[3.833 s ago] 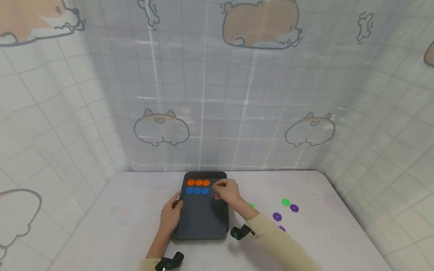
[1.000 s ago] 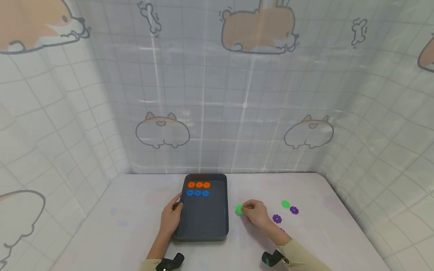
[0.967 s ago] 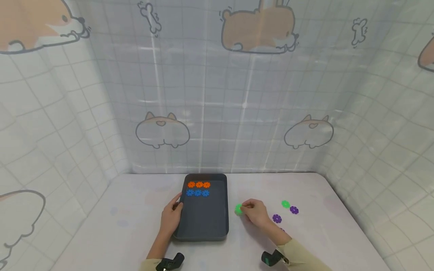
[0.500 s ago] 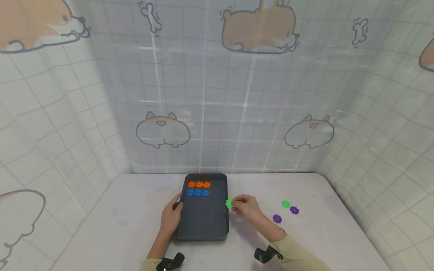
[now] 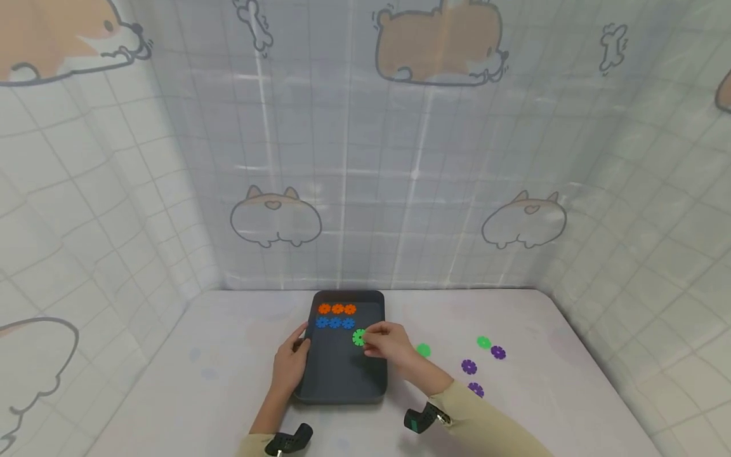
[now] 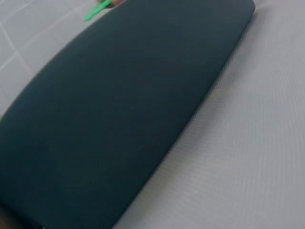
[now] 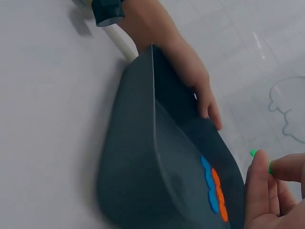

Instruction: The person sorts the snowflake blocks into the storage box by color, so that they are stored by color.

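Note:
In the head view a dark grey tray (image 5: 341, 381) lies on the table, with a row of three orange flower discs (image 5: 338, 309) and below it three blue ones (image 5: 335, 323). My right hand (image 5: 394, 346) pinches a green flower disc (image 5: 358, 337) over the tray, below the right end of the blue row. The right wrist view shows the disc (image 7: 253, 153) edge-on between thumb and fingers. My left hand (image 5: 289, 365) holds the tray's left edge; in the right wrist view its fingers (image 7: 209, 107) reach over the rim. The left wrist view is mostly tray side (image 6: 119, 95).
Right of the tray lie two green discs, one (image 5: 424, 350) beside my right forearm and another (image 5: 483, 343) farther right. Several purple discs (image 5: 469, 366) are near them, one (image 5: 476, 389) partly behind the right sleeve. A patterned curtain (image 5: 365, 241) stands behind the table.
My right hand has carried the green disc leftward from the table, over the tray's right edge, to above the tray. My left hand has stayed at the tray's left edge.

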Action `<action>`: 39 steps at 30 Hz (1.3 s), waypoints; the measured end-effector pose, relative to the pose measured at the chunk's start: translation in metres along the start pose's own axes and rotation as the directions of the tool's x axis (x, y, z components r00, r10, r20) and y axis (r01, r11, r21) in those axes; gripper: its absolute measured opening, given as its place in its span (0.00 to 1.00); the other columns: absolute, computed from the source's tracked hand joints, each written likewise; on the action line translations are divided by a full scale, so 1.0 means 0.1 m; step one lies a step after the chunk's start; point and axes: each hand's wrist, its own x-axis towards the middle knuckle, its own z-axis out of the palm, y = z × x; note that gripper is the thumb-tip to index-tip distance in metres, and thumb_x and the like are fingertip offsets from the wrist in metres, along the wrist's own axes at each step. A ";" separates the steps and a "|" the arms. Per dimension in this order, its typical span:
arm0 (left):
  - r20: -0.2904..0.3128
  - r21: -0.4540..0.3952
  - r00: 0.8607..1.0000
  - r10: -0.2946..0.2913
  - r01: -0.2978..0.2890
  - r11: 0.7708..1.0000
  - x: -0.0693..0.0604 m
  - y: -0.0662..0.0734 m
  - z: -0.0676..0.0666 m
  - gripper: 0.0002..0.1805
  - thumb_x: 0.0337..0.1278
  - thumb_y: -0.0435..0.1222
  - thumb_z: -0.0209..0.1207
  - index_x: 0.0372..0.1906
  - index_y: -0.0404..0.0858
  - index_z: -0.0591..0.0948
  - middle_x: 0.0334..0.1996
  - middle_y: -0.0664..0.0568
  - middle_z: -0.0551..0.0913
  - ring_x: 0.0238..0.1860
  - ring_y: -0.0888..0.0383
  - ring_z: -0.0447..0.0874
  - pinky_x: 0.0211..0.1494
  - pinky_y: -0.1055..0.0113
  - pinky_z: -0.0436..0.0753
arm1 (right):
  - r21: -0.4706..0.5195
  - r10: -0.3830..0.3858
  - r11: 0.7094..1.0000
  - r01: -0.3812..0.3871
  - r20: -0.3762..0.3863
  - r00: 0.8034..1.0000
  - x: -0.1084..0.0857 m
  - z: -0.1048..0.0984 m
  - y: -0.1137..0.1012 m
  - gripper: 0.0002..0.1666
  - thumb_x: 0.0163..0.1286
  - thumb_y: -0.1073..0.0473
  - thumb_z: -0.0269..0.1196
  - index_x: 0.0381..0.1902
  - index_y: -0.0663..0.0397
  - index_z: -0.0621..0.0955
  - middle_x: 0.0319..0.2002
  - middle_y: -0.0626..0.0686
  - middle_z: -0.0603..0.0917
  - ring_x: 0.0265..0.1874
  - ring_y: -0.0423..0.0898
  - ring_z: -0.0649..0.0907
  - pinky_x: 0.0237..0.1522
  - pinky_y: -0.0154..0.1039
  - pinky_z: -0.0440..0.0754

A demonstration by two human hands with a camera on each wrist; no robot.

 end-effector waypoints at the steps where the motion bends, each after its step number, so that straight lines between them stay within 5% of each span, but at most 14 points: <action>1: 0.001 -0.002 1.000 -0.004 0.004 1.000 0.00 0.00 0.00 0.24 0.70 0.37 0.50 0.69 0.43 0.71 0.53 0.39 0.79 0.45 0.49 0.75 0.47 0.55 0.73 | -0.002 -0.005 1.000 0.005 0.007 1.000 0.02 0.03 -0.01 0.12 0.65 0.63 0.65 0.44 0.67 0.81 0.33 0.58 0.84 0.28 0.44 0.84 0.34 0.37 0.83; 12: -0.005 -0.004 1.000 0.005 -0.005 1.000 0.01 -0.01 0.01 0.24 0.70 0.36 0.50 0.69 0.43 0.71 0.52 0.40 0.79 0.45 0.50 0.75 0.47 0.55 0.73 | 0.016 -0.033 0.999 0.032 0.059 0.998 0.18 0.37 -0.05 0.11 0.66 0.65 0.65 0.43 0.67 0.81 0.33 0.57 0.84 0.35 0.56 0.86 0.34 0.38 0.83; 20: -0.009 0.002 1.000 0.014 -0.014 1.000 0.03 -0.03 0.02 0.24 0.70 0.37 0.51 0.68 0.43 0.72 0.49 0.42 0.81 0.41 0.51 0.75 0.43 0.59 0.72 | -0.065 -0.028 0.997 0.030 0.037 0.999 0.32 0.54 0.01 0.10 0.63 0.62 0.67 0.41 0.62 0.83 0.33 0.55 0.84 0.28 0.47 0.84 0.30 0.40 0.83; 39: -0.008 -0.002 1.000 -0.002 0.002 1.000 0.02 -0.01 0.02 0.24 0.69 0.37 0.51 0.68 0.44 0.72 0.49 0.41 0.81 0.42 0.51 0.76 0.44 0.57 0.73 | -0.157 0.040 0.986 -0.048 -0.049 0.998 0.58 0.70 0.12 0.06 0.63 0.62 0.67 0.37 0.58 0.84 0.30 0.53 0.82 0.22 0.44 0.81 0.25 0.37 0.81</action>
